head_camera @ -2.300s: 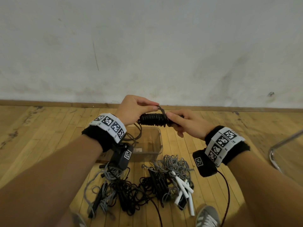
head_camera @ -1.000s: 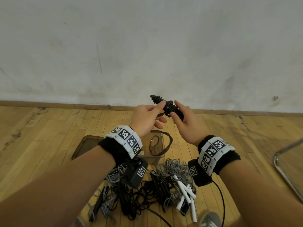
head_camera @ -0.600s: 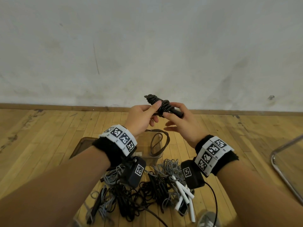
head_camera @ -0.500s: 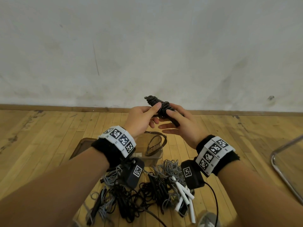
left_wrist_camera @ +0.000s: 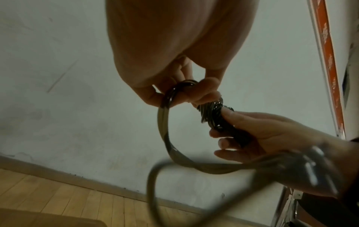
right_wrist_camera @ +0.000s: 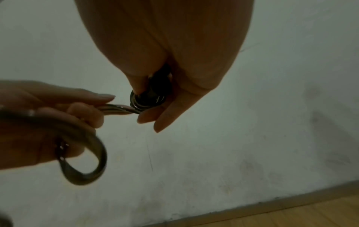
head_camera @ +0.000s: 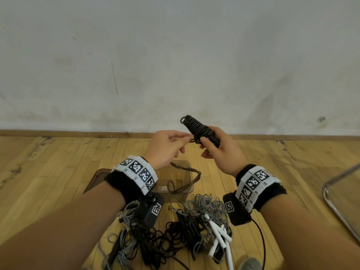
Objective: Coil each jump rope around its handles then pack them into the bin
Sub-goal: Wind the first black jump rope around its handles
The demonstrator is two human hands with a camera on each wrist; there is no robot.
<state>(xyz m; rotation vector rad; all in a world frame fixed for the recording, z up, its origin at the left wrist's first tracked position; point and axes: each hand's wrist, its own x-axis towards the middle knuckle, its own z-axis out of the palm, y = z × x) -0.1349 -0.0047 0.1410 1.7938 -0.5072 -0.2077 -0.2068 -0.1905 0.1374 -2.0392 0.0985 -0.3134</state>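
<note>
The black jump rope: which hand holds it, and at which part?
Both. The right hand grips the black jump rope at its handles, just below the coil. The left hand pinches the loose end of the cord.

1. The wooden plank floor (head_camera: 58, 162) carries everything, its boards running away toward a baseboard (head_camera: 78, 133) at the foot of a pale wall.
2. A clear bin (head_camera: 186, 190) stands on the floor, straight ahead of the person.
3. Just in front of the bin lies a tangled pile of jump ropes (head_camera: 171, 236), black and grey cords mixed together.
4. White handles (head_camera: 218, 233) stick out of the pile's right side.
5. A bent metal tube (head_camera: 335, 201) rests at the right edge.
</note>
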